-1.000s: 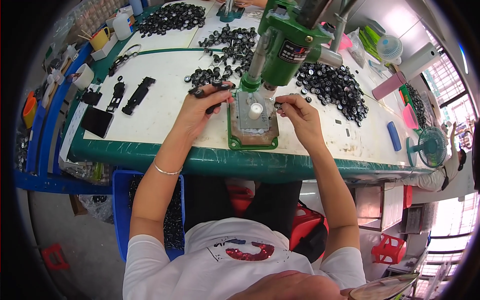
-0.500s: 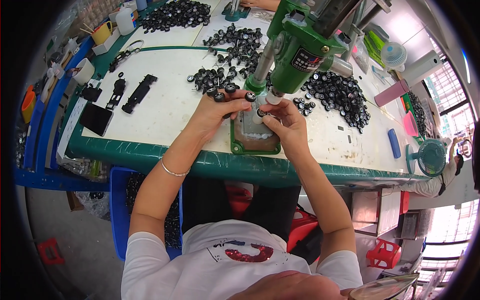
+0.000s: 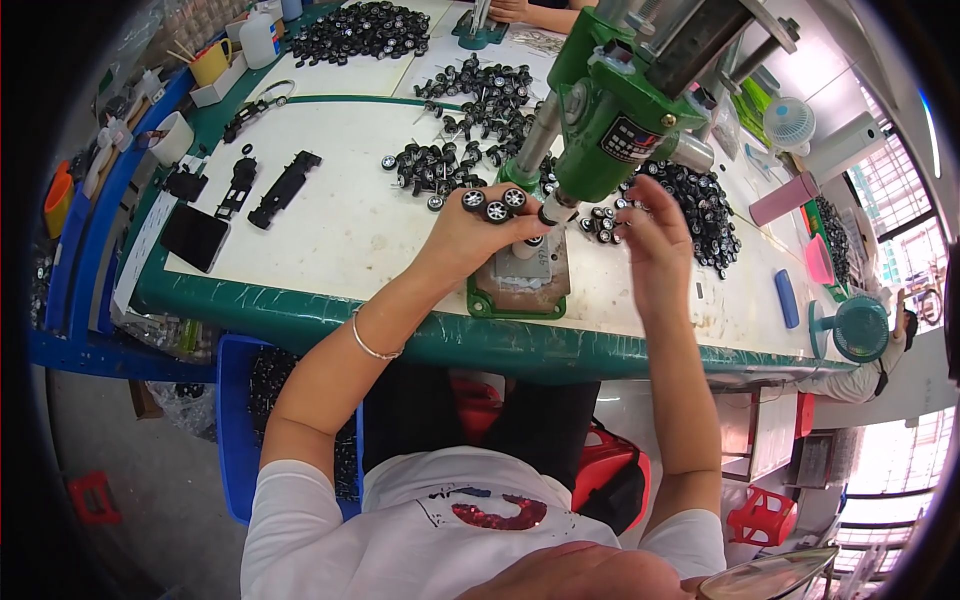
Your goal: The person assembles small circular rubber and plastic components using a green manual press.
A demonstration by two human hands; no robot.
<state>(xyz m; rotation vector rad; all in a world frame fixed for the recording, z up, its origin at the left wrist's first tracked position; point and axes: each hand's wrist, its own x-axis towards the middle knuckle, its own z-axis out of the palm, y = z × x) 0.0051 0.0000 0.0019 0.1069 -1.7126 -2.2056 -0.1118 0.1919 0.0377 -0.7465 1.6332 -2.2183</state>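
My left hand is closed on a few small black toy wheels with silver spokes, which stand out above its fingers. Its thumb and fingertips reach under the ram of a green bench press. Another wheel sits low at the press post, just below the thumb; whether the fingers touch it I cannot tell. Off to the right, my right hand is raised with bent fingers apart and nothing visible in them. It is beside a small cluster of wheels, slightly blurred.
Heaps of wheels and wheels on axles cover parts of the white table. Black toy chassis and a phone lie left. A blue bin stands below. Across the table, another person's hand shows.
My right hand has left the press and moved right, toward the wheels. My left hand has shifted right, its thumb now under the ram, and the held wheels are turned differently.
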